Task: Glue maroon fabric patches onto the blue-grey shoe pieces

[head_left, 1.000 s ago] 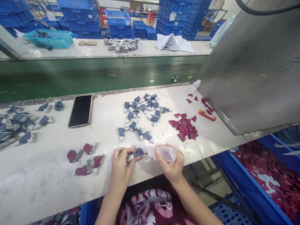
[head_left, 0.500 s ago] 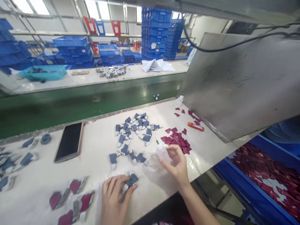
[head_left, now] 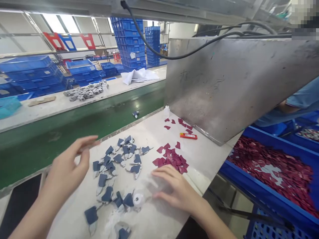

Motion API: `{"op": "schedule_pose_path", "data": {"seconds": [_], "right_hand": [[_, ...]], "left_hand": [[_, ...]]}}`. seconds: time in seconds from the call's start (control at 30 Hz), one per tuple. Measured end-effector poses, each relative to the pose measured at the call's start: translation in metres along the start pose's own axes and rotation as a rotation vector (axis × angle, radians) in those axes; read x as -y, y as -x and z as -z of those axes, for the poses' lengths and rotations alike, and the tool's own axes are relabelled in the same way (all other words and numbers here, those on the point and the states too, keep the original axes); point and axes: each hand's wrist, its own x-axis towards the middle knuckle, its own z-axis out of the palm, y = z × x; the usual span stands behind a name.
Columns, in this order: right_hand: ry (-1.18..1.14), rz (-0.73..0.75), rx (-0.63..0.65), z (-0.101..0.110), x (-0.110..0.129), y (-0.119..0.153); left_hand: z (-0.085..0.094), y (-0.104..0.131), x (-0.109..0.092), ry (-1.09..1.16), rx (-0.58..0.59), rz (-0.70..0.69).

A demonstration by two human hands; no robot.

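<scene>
My left hand (head_left: 71, 164) is raised over the table's far edge beside the green strip, its fingers stretched and thumb apart, with nothing visible in it. My right hand (head_left: 175, 191) hovers open above the white table, just in front of a pile of dark red pieces (head_left: 173, 159). Between my hands stands a small white round object (head_left: 137, 199), perhaps a bottle seen from its top. Blue-grey pieces with pale parts (head_left: 118, 158) lie scattered on the table. Another such piece (head_left: 124, 232) is at the near edge of the view.
An orange-red tube (head_left: 188, 136) lies by the metal panel (head_left: 211, 86). A dark phone (head_left: 22, 199) is under my left forearm. One piece (head_left: 135, 114) lies on the green strip (head_left: 109, 121). A blue crate (head_left: 224, 166) holds red pieces. Another person's arm (head_left: 286, 107) shows at right.
The view has swung right. My left hand has let go of a blue-grey piece and moved up towards the green strip. My right hand has come away from the blurred white object.
</scene>
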Motion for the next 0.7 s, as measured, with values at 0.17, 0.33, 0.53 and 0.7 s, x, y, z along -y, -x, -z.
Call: {"op": "schedule_pose_path", "data": {"seconds": [0.17, 0.33, 0.53, 0.7], "right_hand": [[0.23, -0.296, -0.366, 0.024, -0.021, -0.008], [0.264, -0.381, -0.386, 0.011, -0.027, -0.014], [0.124, -0.305, -0.35, 0.01, -0.018, -0.012], [-0.254, -0.349, -0.243, 0.014, -0.009, 0.003]], "left_hand": [[-0.057, -0.127, -0.035, -0.075, 0.137, -0.054], [-0.129, -0.191, -0.047, -0.116, 0.211, -0.002], [-0.151, -0.2, -0.043, -0.107, 0.249, 0.048], [-0.111, -0.156, -0.033, -0.026, 0.225, -0.023]]}}
